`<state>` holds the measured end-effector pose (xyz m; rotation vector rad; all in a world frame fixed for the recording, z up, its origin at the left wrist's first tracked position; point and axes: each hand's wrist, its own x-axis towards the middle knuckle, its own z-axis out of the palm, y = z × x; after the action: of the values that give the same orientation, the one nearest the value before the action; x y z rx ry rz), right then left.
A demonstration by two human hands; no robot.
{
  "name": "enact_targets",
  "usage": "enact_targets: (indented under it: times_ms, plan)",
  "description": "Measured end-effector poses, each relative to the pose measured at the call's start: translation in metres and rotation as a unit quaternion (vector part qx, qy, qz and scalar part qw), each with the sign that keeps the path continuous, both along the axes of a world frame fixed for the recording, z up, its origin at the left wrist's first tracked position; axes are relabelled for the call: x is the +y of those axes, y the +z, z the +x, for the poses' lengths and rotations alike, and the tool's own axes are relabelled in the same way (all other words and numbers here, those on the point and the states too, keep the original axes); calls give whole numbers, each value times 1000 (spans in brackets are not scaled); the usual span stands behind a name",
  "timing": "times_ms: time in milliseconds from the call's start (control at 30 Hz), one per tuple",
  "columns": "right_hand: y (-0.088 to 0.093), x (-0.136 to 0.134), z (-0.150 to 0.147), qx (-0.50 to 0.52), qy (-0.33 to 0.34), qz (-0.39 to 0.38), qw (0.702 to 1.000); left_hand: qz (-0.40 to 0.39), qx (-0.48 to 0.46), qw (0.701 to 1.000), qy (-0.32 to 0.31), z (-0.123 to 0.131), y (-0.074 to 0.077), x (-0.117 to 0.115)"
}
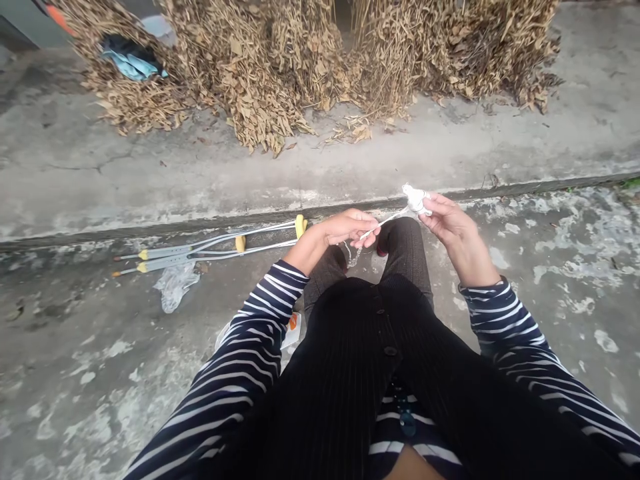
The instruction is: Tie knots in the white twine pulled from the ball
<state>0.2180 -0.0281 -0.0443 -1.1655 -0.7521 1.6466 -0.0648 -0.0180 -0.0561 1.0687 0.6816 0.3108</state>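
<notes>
White thread bundle (416, 199), one small wad, sits in the fingertips of the right hand (450, 223), held up in front of the person's knees and above the concrete floor (75, 347). The right fingers (434, 200) are curled and pressed around the wad, thumb and forefinger pinching it, while the rest of the hand is loosely bent.

One pale strand (387, 219) runs taut from the bundle down to the left hand (345, 230). I cannot tell whether a thin hook lies along it. The left fingers (369, 235) are closed together, pinching the near end of the strand. Below them a single short looped piece (353, 255) dangles between the knees. The two hands are near each other but apart, joined only by the strand.

Both arms wear navy sleeves with white stripes, and the person sits on the floor in dark clothing.

Two metal crutches (200, 250) with yellow pads lie side by side on the floor off to the left. One crumpled clear plastic bag (174, 287) rests just beside them. Farther off, a heap of dried leafy stalks (280, 73) stretches along the far side, with one blue cloth (131, 63) lying on it at the left.
</notes>
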Motion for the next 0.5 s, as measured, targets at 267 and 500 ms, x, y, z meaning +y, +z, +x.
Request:
enact_targets:
  times_ms: [267,500]
  plan:
    - [0,-5,-18,86,10,-70,994,117,140,974,134,25,-21,8]
    - [10,-5,-20,148,0,-110,983,208,118,934,264,64,-37,-7]
